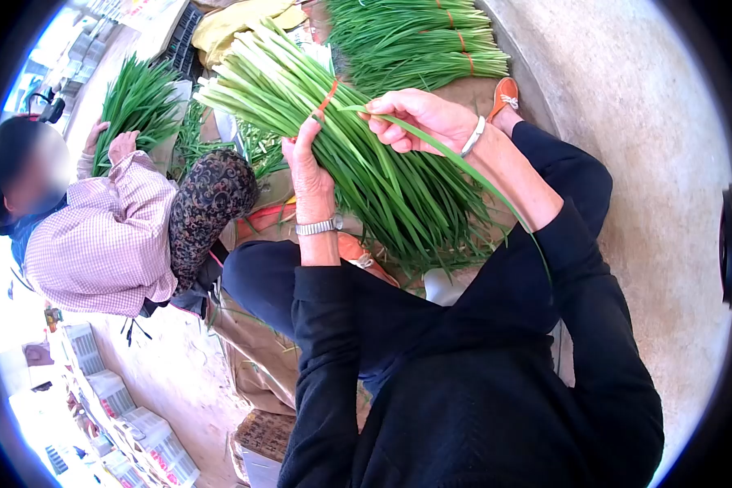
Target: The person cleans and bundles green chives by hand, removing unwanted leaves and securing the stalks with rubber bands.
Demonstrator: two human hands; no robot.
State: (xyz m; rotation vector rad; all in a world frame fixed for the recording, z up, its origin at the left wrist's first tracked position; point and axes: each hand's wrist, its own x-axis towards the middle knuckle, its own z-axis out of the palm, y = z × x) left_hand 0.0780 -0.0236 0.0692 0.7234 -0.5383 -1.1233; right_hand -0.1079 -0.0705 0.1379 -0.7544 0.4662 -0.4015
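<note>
A person in a dark top is gripping a thick bundle of green leaves (411, 191) in front of bent legs, its pale stems pointing far left and its dark tips fanning out near right. The left hand (309, 163), wearing a metal watch (319, 226) at the wrist, is closing around the bundle's left side, thumb resting just beside an orange band (328, 95); how far its other fingers are wrapping under, one cannot tell. The right hand (423, 120), just to the right, is pinching a single leaf (457, 158) between narrowed fingers, its long end trailing near right along the forearm. Tied bundles (419, 45) are lying stacked at the far side. On the left, a co-worker (102, 244) in a checked garment is resting both hands on a pile of loose leaves (141, 98). A yellow sack (234, 31) is lying far left, while pale crates (150, 431) are standing near left.
</note>
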